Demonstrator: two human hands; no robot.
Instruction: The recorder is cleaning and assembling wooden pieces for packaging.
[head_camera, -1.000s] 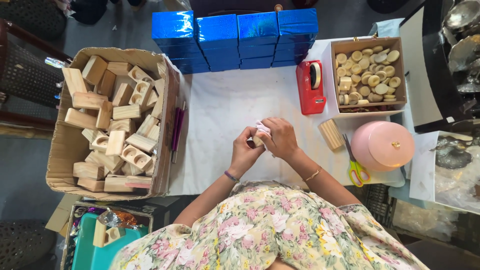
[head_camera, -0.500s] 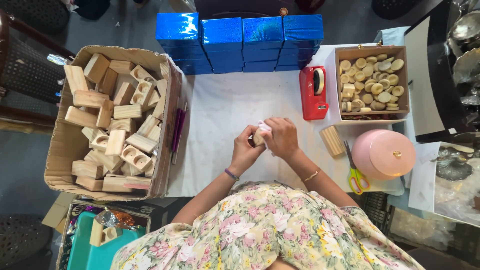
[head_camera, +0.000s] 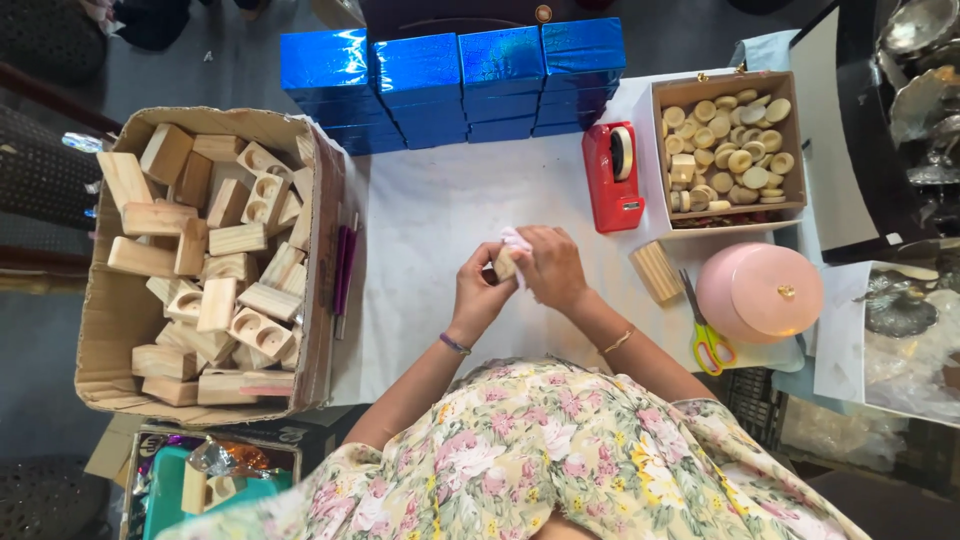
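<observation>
Left hand pinching small wooden piece, right hand closed on white cloth against it

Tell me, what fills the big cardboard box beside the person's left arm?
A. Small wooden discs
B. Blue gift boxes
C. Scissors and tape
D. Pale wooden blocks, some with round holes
D: the big cardboard box at the left of the table is heaped with pale wooden blocks, several showing round holes, while the small wooden discs lie in the smaller box at the far right.
</observation>
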